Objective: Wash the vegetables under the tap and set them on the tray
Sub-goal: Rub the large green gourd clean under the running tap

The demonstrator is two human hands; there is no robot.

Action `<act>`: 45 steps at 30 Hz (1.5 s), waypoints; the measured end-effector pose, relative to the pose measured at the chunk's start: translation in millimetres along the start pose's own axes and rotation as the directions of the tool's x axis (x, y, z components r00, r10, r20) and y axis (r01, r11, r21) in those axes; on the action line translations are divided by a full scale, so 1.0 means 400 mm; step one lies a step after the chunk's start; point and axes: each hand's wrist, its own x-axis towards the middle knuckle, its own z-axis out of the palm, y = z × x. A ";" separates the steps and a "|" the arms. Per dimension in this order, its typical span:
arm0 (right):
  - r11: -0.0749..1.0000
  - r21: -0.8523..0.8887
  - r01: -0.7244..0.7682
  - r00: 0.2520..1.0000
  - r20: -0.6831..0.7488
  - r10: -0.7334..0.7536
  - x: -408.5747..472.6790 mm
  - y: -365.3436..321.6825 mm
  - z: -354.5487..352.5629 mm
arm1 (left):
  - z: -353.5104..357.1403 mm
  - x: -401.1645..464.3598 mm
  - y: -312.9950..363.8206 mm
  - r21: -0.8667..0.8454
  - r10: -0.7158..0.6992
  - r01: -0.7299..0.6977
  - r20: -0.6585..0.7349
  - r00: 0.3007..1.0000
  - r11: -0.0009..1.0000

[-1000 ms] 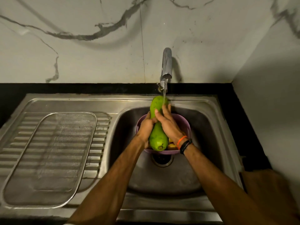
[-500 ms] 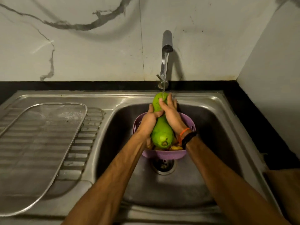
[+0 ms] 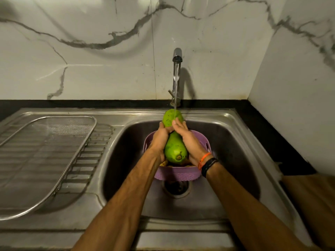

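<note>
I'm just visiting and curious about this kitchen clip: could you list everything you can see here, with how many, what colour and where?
gourd: one, green, held over the basket, its far end under the water stream
basket: one, purple, perforated, in the sink basin; yellowish pieces inside, too hidden to name
tap: one, silver, at the back wall, water running
sink: one, steel, basin on the right, ribbed drainboard on the left
tray: one, silver mesh, lying on the drainboard
drain: one, dark, in the basin floor below the basket
wall: white marble with grey veins, behind and to the right
wristbands: orange and black, on the right wrist
left hand: grips the gourd's left side
right hand: lies along the gourd's right side
</note>
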 end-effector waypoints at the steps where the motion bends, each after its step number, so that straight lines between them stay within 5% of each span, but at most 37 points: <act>1: 1.000 -0.028 0.007 1.000 -0.001 -0.007 0.007 0.010 -0.006 | -0.003 -0.006 -0.003 0.014 -0.002 0.002 -0.004 1.000 1.000; 6: 0.996 -0.093 0.019 0.993 -0.114 -0.030 0.057 0.008 -0.006 | 0.000 -0.013 -0.025 0.045 -0.040 0.041 -0.019 0.999 0.998; 12: 0.996 -0.090 -0.018 0.998 0.052 0.023 0.084 0.073 0.013 | -0.038 0.010 -0.009 0.126 0.047 -0.038 -0.072 0.996 0.991; 16: 0.997 -0.078 -0.028 0.997 -0.069 0.023 0.123 0.044 0.008 | -0.028 0.008 -0.022 0.119 0.033 -0.029 -0.035 0.999 0.992; 22: 0.999 -0.031 -0.016 0.998 0.059 0.017 0.139 0.094 0.008 | -0.031 0.018 -0.001 0.109 0.048 -0.040 -0.069 0.996 0.993; 27: 0.999 -0.031 0.022 0.996 -0.082 -0.025 0.175 0.062 -0.010 | -0.011 0.001 -0.008 0.075 0.020 -0.019 -0.013 1.000 0.997; 32: 0.999 -0.041 -0.017 0.997 0.072 0.020 0.146 0.102 0.014 | -0.034 0.003 0.011 0.122 0.070 -0.059 -0.088 0.994 0.991; 36: 0.998 -0.050 0.043 0.992 -0.112 -0.049 0.168 0.059 -0.007 | -0.013 -0.025 0.004 0.142 0.049 -0.044 -0.032 0.998 0.989; 42: 0.995 -0.073 -0.065 0.997 0.036 0.068 0.145 0.105 0.020 | -0.031 0.004 0.006 0.135 0.071 -0.057 -0.098 0.993 0.989; 45: 0.997 -0.082 -0.013 0.999 -0.042 0.009 0.161 0.075 0.005 | -0.012 -0.030 -0.002 0.127 0.056 -0.048 -0.055 0.997 0.991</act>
